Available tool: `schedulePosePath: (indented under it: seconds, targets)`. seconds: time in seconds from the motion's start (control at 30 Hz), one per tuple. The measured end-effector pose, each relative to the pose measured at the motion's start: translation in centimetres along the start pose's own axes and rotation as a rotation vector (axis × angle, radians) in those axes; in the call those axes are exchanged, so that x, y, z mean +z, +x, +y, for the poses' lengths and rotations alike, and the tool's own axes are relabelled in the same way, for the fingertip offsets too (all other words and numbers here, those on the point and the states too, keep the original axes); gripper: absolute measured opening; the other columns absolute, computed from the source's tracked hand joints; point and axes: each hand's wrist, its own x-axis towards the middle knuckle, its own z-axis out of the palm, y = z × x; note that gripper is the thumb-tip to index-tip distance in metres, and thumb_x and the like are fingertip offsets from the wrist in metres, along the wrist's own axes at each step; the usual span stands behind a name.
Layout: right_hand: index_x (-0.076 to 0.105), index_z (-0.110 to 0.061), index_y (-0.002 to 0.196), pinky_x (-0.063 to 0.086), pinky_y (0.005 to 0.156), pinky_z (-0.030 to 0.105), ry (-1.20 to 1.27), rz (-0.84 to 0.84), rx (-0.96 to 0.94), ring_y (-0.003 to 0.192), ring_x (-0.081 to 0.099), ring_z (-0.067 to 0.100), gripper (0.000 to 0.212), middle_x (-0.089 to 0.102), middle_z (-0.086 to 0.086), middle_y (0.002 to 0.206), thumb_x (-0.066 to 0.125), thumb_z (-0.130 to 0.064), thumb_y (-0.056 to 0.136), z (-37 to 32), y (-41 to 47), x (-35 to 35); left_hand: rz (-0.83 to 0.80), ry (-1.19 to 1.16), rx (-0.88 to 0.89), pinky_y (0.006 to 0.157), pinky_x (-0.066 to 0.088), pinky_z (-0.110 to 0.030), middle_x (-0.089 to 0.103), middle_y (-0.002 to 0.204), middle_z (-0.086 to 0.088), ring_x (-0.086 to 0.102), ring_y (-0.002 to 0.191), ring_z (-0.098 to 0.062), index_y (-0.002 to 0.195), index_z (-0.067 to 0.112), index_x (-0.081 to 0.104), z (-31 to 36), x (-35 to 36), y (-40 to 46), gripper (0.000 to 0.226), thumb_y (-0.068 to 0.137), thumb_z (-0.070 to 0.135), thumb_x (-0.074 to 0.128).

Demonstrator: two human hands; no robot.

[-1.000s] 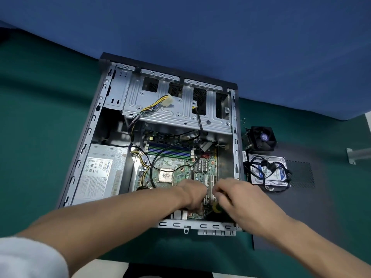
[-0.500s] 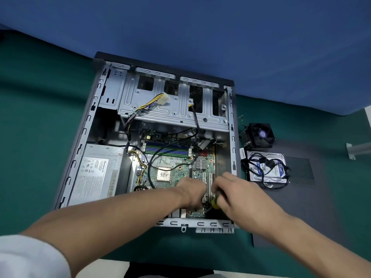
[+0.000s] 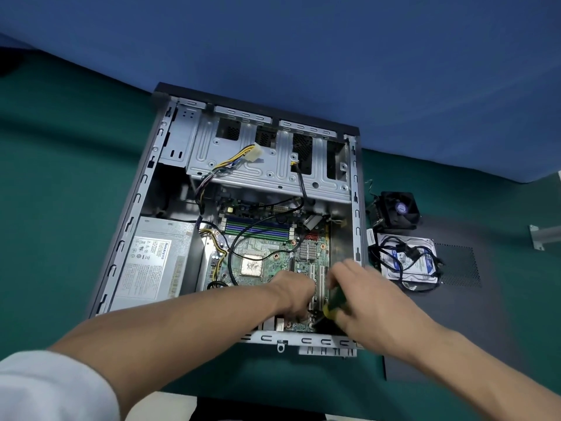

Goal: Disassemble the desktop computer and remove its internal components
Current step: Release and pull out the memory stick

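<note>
Head view: right hand (image 3: pixel 368 294) grips screwdriver (image 3: pixel 333 305); left hand (image 3: pixel 293 291) curled on motherboard (image 3: pixel 273 253).

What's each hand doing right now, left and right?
Left hand: down on the motherboard near the screwdriver tip; its fingers are hidden, so the grip cannot be told.
Right hand: gripping the screwdriver.

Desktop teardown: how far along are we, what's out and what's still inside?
Done: the cooler fan and hard drive lie outside the case. In hand: the right hand holds a screwdriver at the motherboard's near edge, left hand beside it. Left: motherboard, memory sticks, power supply, cables.
</note>
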Motion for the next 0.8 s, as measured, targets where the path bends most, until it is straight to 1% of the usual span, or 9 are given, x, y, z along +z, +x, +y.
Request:
schedulePosePath:
  seconds: [0.1, 0.17, 0.23, 0.33, 0.43, 0.53, 0.6, 0.73, 0.8]
  targets:
    - [0.028, -0.028, 0.091, 0.043, 0.076, 0.036, 0.061, 0.007, 0.076, 0.089, 0.055, 0.027, 0.022, 0.043, -0.005, 0.105, 0.045, -0.041, 0.093, 0.7, -0.2, -0.1, -0.011, 0.006, 0.008, 0.058, 0.047, -0.024, 0.058, 0.061, 0.007, 0.062, 0.069, -0.008, 0.067, 0.017, 0.057, 0.0, 0.0, 0.0, 0.024, 0.078, 0.033, 0.071]
    - [0.031, -0.031, 0.093, 0.043, 0.079, 0.035, 0.168, 0.023, 0.049, 0.089, 0.053, 0.023, 0.014, 0.045, -0.008, 0.103, 0.044, -0.031, 0.095, 1.0, -0.2, 0.0, -0.013, 0.008, 0.010, 0.060, 0.048, -0.024, 0.057, 0.058, 0.008, 0.061, 0.067, -0.008, 0.065, 0.017, 0.056, -0.2, 0.0, 0.0, 0.026, 0.078, 0.033, 0.072]
    - [0.033, -0.033, 0.095, 0.038, 0.076, 0.028, 0.202, 0.001, -0.011, 0.089, 0.045, 0.016, 0.023, 0.038, -0.014, 0.097, 0.051, -0.020, 0.088, 1.1, -0.1, 0.1, -0.015, 0.010, 0.015, 0.060, 0.048, -0.025, 0.057, 0.057, 0.008, 0.059, 0.065, -0.009, 0.063, 0.017, 0.057, -0.2, -0.1, 0.1, 0.027, 0.078, 0.033, 0.072]
    - [0.038, -0.031, 0.092, 0.040, 0.074, 0.032, 0.166, 0.040, 0.022, 0.083, 0.049, 0.017, 0.015, 0.039, -0.011, 0.092, 0.051, -0.036, 0.091, 1.0, 0.1, 0.1, -0.017, 0.002, 0.023, 0.062, 0.048, -0.026, 0.058, 0.062, 0.008, 0.056, 0.063, -0.008, 0.073, 0.018, 0.063, -0.3, 0.0, 0.2, 0.018, 0.078, 0.033, 0.072]
    - [0.040, -0.029, 0.093, 0.039, 0.076, 0.030, 0.191, 0.017, 0.002, 0.087, 0.048, 0.017, 0.010, 0.037, -0.012, 0.093, 0.048, -0.024, 0.091, 1.1, 0.3, 0.0, -0.009, -0.004, 0.026, 0.071, 0.052, -0.030, 0.057, 0.058, 0.009, 0.056, 0.064, -0.007, 0.063, 0.019, 0.059, -0.4, 0.1, 0.3, 0.024, 0.076, 0.033, 0.073]
    - [0.039, -0.030, 0.096, 0.039, 0.074, 0.028, 0.162, 0.034, 0.011, 0.089, 0.049, 0.015, 0.014, 0.037, -0.013, 0.094, 0.051, -0.032, 0.089, 0.8, 0.2, 0.1, 0.002, 0.002, 0.025, 0.060, 0.045, -0.025, 0.057, 0.060, 0.009, 0.053, 0.062, -0.006, 0.064, 0.018, 0.060, -0.5, 0.2, 0.4, 0.022, 0.075, 0.031, 0.074]
    - [0.042, -0.027, 0.098, 0.044, 0.075, 0.035, 0.095, 0.073, 0.037, 0.087, 0.055, 0.020, 0.016, 0.044, -0.009, 0.097, 0.038, -0.043, 0.096, 0.3, 0.2, 0.1, 0.009, 0.001, 0.028, 0.061, 0.044, -0.025, 0.060, 0.065, 0.008, 0.056, 0.067, -0.008, 0.071, 0.019, 0.063, -0.5, 0.3, 0.5, 0.017, 0.075, 0.030, 0.074]
    - [0.041, -0.027, 0.105, 0.038, 0.078, 0.029, 0.108, 0.018, 0.000, 0.094, 0.043, 0.017, 0.019, 0.040, -0.010, 0.105, 0.046, -0.021, 0.088, 0.1, 0.5, 0.0, 0.029, 0.012, 0.038, 0.062, 0.043, -0.027, 0.061, 0.067, 0.005, 0.058, 0.070, -0.012, 0.066, 0.018, 0.058, -0.7, 0.5, 0.5, 0.023, 0.075, 0.031, 0.074]
    - [0.044, -0.025, 0.103, 0.040, 0.077, 0.029, 0.064, 0.016, 0.036, 0.096, 0.050, 0.020, 0.016, 0.041, -0.010, 0.103, 0.049, -0.029, 0.088, 0.2, 0.5, -0.1, 0.020, -0.001, 0.044, 0.063, 0.046, -0.026, 0.059, 0.066, 0.006, 0.058, 0.070, -0.011, 0.071, 0.017, 0.059, -0.6, 0.5, 0.5, 0.019, 0.076, 0.029, 0.074]
